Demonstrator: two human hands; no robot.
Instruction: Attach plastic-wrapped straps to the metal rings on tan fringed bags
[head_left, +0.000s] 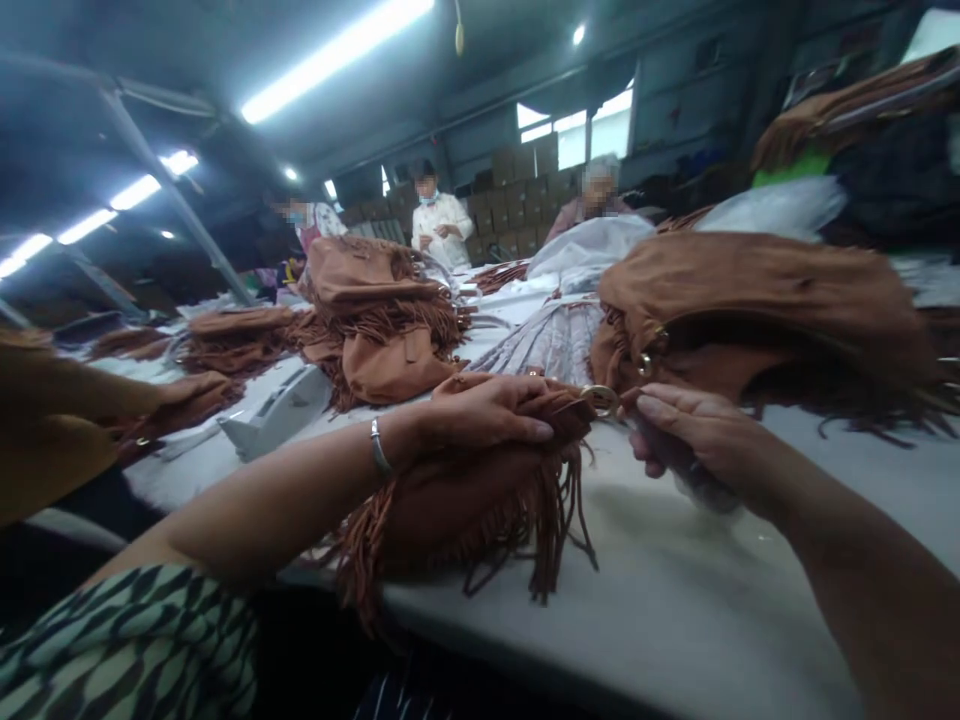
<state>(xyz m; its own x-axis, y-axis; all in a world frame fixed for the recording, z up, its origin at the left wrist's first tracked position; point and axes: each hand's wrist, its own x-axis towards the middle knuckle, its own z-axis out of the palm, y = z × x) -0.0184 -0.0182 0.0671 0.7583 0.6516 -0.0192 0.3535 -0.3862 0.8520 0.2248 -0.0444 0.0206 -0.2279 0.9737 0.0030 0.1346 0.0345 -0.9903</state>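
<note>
A brown fringed bag (465, 500) lies at the table's front edge, its fringe hanging down. My left hand (487, 410) is closed on the bag's upper edge, thumb on top near a brown tab. A gold-coloured ring (600, 400) sits at the end of the bag, between my two hands. Just right of the ring, my right hand (690, 430) pinches a strap, its thumb and fingers together. Part of the strap is hidden in the palm, and a greyish, filmy piece (709, 488) shows below the fingers.
Another brown bag (765, 300) stands at the right, and stacked fringed bags (375, 300) stand behind my left hand. A white plastic object (277, 410) lies at left. A co-worker's hand (199, 390) reaches in there. People work across the table (637, 610); clear plastic (592, 245) lies farther back.
</note>
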